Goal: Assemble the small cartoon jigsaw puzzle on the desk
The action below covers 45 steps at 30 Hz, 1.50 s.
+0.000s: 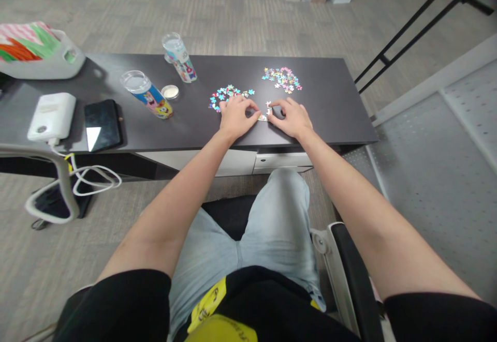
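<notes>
Several joined jigsaw puzzle pieces (263, 118) form a small corner shape on the dark desk, near its front edge. At the left end of this shape, my left hand (237, 116) pinches a puzzle piece between thumb and forefinger; the fingertips cover most of it. My right hand (292, 117) has its thumb and forefinger closed on the upright side of the corner, partly hiding those puzzle pieces (268, 108). Beside and partly behind my left hand lies a pile of mostly blue puzzle pieces (227, 92). A looser pile of pink, yellow and blue pieces (285, 79) lies beyond my right hand.
Two clear printed cylinders (149, 96) (180, 58) lie left of the pieces, with a round lid (170, 92) close by. Farther left are a phone (103, 124), a white power bank (52, 116) with a cable, and a white basket (66, 60). The desk (334, 119) ends at right.
</notes>
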Available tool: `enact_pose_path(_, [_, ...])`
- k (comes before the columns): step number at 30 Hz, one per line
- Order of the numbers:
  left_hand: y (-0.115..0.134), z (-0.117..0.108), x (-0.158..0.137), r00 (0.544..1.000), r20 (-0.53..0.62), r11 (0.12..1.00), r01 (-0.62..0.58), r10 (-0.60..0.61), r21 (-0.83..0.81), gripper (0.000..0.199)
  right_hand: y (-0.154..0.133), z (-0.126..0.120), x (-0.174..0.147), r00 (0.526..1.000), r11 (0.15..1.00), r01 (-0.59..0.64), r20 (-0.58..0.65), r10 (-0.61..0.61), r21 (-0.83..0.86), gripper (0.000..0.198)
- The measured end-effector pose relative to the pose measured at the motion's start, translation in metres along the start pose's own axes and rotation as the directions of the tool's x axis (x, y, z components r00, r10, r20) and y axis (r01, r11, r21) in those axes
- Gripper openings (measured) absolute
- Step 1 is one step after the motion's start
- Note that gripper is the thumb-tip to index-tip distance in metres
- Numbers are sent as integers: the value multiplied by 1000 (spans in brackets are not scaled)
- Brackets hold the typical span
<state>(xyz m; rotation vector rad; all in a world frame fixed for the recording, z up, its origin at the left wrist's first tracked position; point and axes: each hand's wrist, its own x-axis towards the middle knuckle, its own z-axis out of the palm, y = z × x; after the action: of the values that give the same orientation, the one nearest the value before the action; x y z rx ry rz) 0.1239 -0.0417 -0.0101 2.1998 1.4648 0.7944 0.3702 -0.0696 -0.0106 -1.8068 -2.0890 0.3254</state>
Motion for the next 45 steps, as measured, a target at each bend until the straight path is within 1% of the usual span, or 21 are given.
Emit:
enact_pose_path(4, [0,4,1,1000,1,999,18,-18,38,12,0,0,0,1000,1000,1,0,-1,8,51])
enact_pose_path(10, [-5,6,2,1000,-2,1000,26,-26,13,16,0,0,-1,1000,1000,0,-6,0,11,49])
enact_pose_path(15, [-3,8,4,999,4,999,39,-39,12,20,-1,-1,-1,1000,1000,-2,-7,2,2,49])
enact_pose_path(18, [-4,5,4,998,-38,998,59,-59,-16,18,-2,-1,-1,1000,1000,1,-8,-1,2,48])
enact_pose_path(21, [-14,-6,-2,990,-117,997,78,-81,-28,10,0,0,-1,1000,1000,7,-1,-7,2,49])
enact_pose_path(24, [-35,-25,-15,989,-127,996,85,-79,37,4,2,0,0,1000,1000,14,-2,-14,3,48])
enact_pose_path(27, [-55,-43,-29,989,-110,991,111,-102,76,11,2,1,0,1000,1000,19,-5,-19,1,49])
enact_pose_path(30, [-63,-51,-36,985,-105,987,146,-138,72,19,2,1,-1,1000,1000,23,-12,-23,0,50])
enact_pose_path(32, [-62,-50,-37,985,-102,986,148,-140,74,24,2,1,-2,999,999,32,-16,-32,-2,50])
enact_pose_path(34, [-59,-48,-35,988,-90,987,132,-124,88,24,2,0,-3,999,999,46,-15,-46,-5,50])
enact_pose_path(38, [-55,-46,-34,993,-71,990,105,-98,94,17,3,-1,-4,998,998,57,-13,-57,-8,50])
enact_pose_path(42, [-55,-47,-36,991,-85,992,108,-102,66,9,4,-1,-3,998,998,55,-8,-55,-9,51])
enact_pose_path(45, [-54,-48,-38,992,-85,993,98,-92,73,21,5,-1,-2,999,999,53,-4,-53,-11,51])
